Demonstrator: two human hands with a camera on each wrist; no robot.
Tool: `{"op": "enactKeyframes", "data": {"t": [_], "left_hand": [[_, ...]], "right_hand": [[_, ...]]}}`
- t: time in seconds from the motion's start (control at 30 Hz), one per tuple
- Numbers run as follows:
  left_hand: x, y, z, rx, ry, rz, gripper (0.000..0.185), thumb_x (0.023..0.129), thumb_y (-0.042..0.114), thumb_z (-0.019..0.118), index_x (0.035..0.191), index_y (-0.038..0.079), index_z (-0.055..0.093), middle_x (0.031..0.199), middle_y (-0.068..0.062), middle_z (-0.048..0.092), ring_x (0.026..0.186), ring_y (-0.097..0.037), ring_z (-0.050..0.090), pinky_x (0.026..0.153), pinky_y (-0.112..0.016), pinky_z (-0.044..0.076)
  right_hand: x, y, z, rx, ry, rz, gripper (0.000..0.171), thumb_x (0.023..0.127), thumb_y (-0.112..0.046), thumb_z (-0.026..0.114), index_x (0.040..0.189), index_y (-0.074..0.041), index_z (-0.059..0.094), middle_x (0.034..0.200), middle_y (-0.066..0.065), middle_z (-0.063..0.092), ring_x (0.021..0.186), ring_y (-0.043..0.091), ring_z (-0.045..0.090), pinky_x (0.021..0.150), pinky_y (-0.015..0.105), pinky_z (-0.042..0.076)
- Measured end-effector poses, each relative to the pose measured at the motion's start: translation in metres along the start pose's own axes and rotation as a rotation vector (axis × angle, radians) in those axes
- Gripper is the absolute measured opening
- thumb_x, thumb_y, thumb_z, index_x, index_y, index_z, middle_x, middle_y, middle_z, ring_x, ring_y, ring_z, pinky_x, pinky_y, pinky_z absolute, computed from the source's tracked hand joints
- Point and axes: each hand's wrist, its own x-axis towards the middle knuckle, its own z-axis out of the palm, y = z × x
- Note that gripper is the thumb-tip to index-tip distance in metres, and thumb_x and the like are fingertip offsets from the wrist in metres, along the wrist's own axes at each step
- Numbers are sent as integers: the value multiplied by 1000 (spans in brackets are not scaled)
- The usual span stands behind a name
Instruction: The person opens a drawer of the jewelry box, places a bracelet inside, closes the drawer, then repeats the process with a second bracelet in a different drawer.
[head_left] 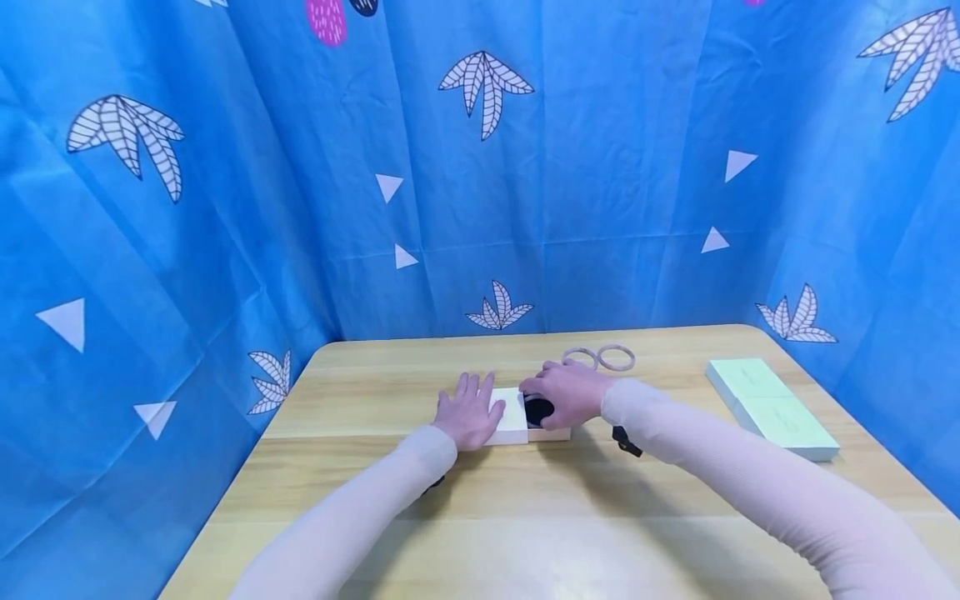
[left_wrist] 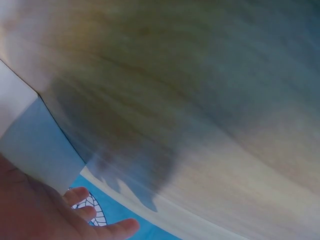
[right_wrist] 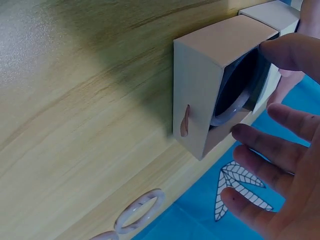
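Box (right_wrist: 207,95) interior mostly hidden behind right hand (head_left: 567,393), perhaps a ring.

Head view bright, even, diffuse overhead light; soft arm shadows on table (head_left: 570,500), faint glare at 6 o'clock. Wide-angle bend at edges. Left wrist view heavily motion-blurred, dark shadow from 9 o'clock to centre. Right wrist view sharp on box (right_wrist: 210,85), shadow beside it at 10 o'clock.

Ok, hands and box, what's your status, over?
Left hand flat on white lid. Right hand open over the box, fingers touching. Bangle inside. Two bangles behind, clear.
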Motion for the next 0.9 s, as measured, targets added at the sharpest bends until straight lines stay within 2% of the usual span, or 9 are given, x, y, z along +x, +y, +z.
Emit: {"op": "enactKeyframes", "data": {"t": [0.13,0.33,0.43,0.73,0.9], "left_hand": [[-2,0,2,-2,-14,-4,69,105,55,23,163,19,16,167,-14,21,156,-35,12,117,-70,19],[-2,0,2,-8,20,1,69,105,54,24,162,17,20,166,-16,25,155,-36,15,116,-70,20],[0,0,1,-2,12,-3,70,104,56,23,163,18,17,167,-15,23,156,-35,13,117,-70,19],[-2,3,-5,-16,16,7,69,104,56,24,163,19,19,165,-15,26,155,-36,15,115,-71,21],[-2,2,-4,-20,9,-1,70,104,56,22,163,19,18,166,-15,24,156,-35,13,116,-70,19]], "right_hand": [[-3,-1,2,13,-4,4,64,81,-45,76,138,-23,59,122,-4,70,109,19,58,96,48,49],[-6,4,0,40,14,23,62,80,-43,76,138,-23,61,123,-1,69,110,20,57,94,48,49],[-9,8,-2,64,15,35,62,81,-41,76,138,-23,61,126,0,68,110,20,56,95,49,48],[-15,19,3,98,12,55,68,81,-45,76,142,-24,58,135,0,65,119,24,56,101,50,46],[-19,20,4,114,6,70,69,80,-47,76,142,-23,58,138,1,64,122,25,55,102,52,46]]}}
